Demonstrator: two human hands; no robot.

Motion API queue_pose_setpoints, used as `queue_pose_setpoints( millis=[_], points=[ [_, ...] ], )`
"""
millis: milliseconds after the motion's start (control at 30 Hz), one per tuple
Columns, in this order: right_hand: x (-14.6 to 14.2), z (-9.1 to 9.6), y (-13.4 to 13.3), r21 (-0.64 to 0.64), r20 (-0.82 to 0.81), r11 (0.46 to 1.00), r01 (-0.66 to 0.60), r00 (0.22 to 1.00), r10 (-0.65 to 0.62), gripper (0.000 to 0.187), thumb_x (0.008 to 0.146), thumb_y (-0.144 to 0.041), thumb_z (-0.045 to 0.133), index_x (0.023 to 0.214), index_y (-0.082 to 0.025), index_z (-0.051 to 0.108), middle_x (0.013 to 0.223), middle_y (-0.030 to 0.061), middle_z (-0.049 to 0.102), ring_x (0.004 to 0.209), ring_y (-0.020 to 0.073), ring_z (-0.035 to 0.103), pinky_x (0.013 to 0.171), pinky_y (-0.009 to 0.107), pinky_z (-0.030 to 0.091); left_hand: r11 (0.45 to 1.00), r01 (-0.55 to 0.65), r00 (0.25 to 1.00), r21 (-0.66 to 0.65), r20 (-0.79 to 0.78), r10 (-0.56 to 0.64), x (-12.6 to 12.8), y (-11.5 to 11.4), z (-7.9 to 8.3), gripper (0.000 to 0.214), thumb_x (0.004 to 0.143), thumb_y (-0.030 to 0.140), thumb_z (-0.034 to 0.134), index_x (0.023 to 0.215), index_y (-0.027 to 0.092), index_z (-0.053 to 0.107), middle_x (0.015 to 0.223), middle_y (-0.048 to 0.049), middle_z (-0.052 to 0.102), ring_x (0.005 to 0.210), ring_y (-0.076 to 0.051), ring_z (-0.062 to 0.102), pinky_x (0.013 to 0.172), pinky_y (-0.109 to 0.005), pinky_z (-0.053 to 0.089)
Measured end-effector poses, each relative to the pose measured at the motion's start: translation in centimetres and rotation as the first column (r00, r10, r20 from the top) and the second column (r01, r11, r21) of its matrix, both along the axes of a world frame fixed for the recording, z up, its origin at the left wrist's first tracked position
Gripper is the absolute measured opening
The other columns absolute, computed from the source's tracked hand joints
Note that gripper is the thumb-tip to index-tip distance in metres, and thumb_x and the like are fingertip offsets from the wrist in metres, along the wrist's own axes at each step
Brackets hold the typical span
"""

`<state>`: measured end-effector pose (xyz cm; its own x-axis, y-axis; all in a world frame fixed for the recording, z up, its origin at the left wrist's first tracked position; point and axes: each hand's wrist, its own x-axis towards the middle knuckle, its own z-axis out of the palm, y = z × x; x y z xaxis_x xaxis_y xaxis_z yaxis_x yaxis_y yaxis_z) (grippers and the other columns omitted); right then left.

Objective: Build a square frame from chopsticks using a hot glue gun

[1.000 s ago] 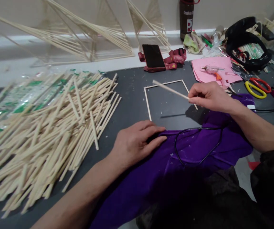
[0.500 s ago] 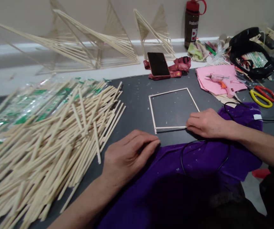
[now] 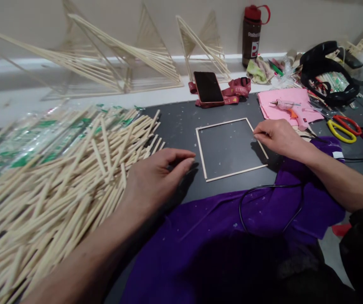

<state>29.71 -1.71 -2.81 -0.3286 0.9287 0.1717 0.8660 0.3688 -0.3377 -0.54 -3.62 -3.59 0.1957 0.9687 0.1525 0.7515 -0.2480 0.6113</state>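
A square frame of thin wooden sticks (image 3: 237,173) lies on the dark grey table. Its lower right corner shows a small gap between two stick ends. My right hand (image 3: 278,138) is at the frame's right side, thumb and fingertips pinched on that side's stick. To the left of the frame, my left hand (image 3: 158,175) hovers with thumb and forefinger tips nearly together and nothing visible between them. Beside and behind it spreads a big pile of loose wooden sticks (image 3: 70,190).
Purple cloth (image 3: 200,228) with a black cable covers the near edge. At right are a glue gun (image 3: 291,109) on pink paper (image 3: 265,99) and scissors (image 3: 342,131). A phone (image 3: 208,88), bottle (image 3: 251,36) and stick structures (image 3: 150,55) stand toward the wall.
My right hand has moved from the frame's lower right corner up its right side. My left hand has lifted forward and left. The frame's near side has shifted slightly toward me.
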Motion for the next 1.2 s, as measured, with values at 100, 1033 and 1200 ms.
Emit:
queue_pose_setpoints(
  millis=[100,1033,1200],
  points=[
    [0.8,0.0,-0.2,-0.020,0.018,0.997,0.070,0.997,-0.070,0.022,0.088,-0.022,0.056,0.092,-0.014,0.077,0.087,0.0086,0.075,0.076,0.0166,0.063,0.069,0.029,0.041,0.996,-0.040,0.999,-0.080,-0.017,0.038,-0.6,0.7,0.0,0.023,0.080,0.040,0.061,0.088,0.027,0.077,0.079,-0.0049,0.077,0.076,-0.026,0.070,0.072,-0.040,0.053],
    [-2.3,3.0,-0.8,-0.115,0.129,0.911,-0.396,0.903,0.409,0.018,0.091,-0.019,0.054,0.091,-0.019,0.072,0.091,0.0021,0.067,0.083,0.0141,0.057,0.073,0.028,0.034,0.989,0.008,0.969,-0.151,0.245,0.030,0.8,-2.3,0.1,0.023,0.080,0.036,0.067,0.093,0.026,0.082,0.088,-0.0051,0.079,0.079,-0.021,0.070,0.070,-0.030,0.055],
    [-2.4,2.6,0.4,-0.228,-0.034,0.869,-0.440,0.895,0.444,0.012,0.090,-0.018,0.057,0.089,-0.016,0.069,0.083,0.0011,0.065,0.078,0.0119,0.054,0.076,0.028,0.035,0.964,-0.062,0.915,-0.259,0.372,0.158,1.7,-2.7,0.8,0.026,0.076,0.035,0.072,0.096,0.021,0.083,0.078,-0.0027,0.077,0.066,-0.013,0.060,0.053,-0.024,0.043]
  ],
)
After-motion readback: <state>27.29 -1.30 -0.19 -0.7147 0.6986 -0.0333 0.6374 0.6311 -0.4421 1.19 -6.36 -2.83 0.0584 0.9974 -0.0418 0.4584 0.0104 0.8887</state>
